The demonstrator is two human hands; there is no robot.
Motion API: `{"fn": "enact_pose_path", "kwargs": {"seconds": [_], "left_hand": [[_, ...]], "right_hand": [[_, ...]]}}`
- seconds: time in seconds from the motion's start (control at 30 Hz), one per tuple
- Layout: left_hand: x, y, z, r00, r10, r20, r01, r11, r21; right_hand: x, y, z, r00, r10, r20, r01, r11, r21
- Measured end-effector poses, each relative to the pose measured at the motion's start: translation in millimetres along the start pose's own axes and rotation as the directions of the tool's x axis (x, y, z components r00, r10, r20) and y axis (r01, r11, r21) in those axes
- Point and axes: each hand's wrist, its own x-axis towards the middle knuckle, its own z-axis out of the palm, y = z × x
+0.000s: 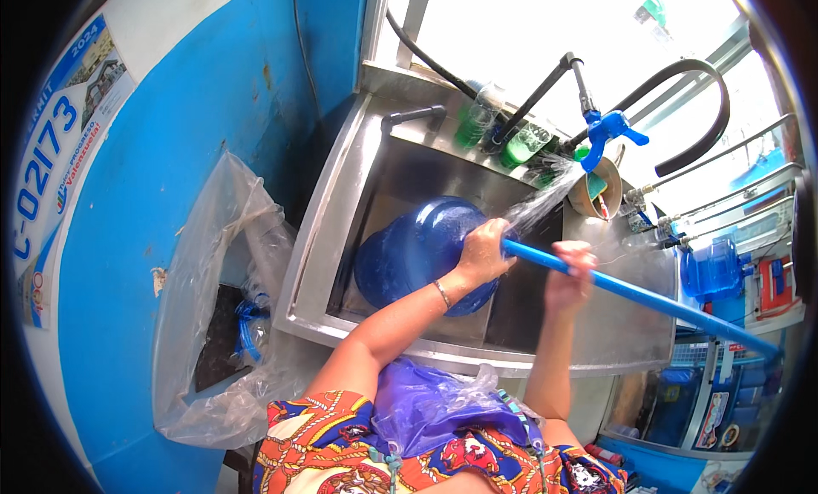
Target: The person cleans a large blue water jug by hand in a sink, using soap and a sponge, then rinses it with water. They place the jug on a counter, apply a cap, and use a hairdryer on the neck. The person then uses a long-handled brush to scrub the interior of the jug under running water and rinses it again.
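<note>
A translucent blue water jug (427, 241) lies on its side in the stainless steel sink (399, 345), its mouth turned to the right. My left hand (484, 254) is wrapped around the jug's neck. My right hand (571, 270), blurred, grips a long blue pole (664, 307). The pole's near end meets the jug's mouth beside my left hand; whether it reaches inside is hidden. Water (543, 197) sprays from a blue faucet (601, 139) down toward the mouth and my left hand.
Behind the sink stand green-tinted plastic bottles (474, 124) and a beige container (575, 197) holding a green sponge. A black hose (721, 110) curves at right. A clear plastic bag (185, 347) hangs open at left by the blue wall (115, 366).
</note>
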Motion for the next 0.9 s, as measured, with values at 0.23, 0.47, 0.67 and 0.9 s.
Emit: {"fn": "enact_pose_path", "kwargs": {"seconds": [0.23, 0.47, 0.67, 0.9], "left_hand": [[2, 60, -5, 0.982, 0.165, -0.095, -0.18, 0.969, -0.168], [52, 62, -48, 0.928, 0.178, 0.328, -0.009, 0.888, -0.459], [33, 39, -10, 0.987, 0.108, -0.117, -0.132, 0.964, -0.229], [58, 35, -28, 0.853, 0.077, 0.516, 0.233, 0.828, -0.509]], "right_hand": [[30, -11, -2, 0.996, 0.082, -0.027, -0.054, 0.832, 0.552], [53, -41, -9, 0.992, 0.044, -0.115, 0.021, 0.859, 0.512], [54, -24, -4, 0.907, 0.168, -0.387, 0.064, 0.852, 0.519], [57, -23, -18, 0.891, 0.186, -0.414, 0.087, 0.825, 0.558]]}}
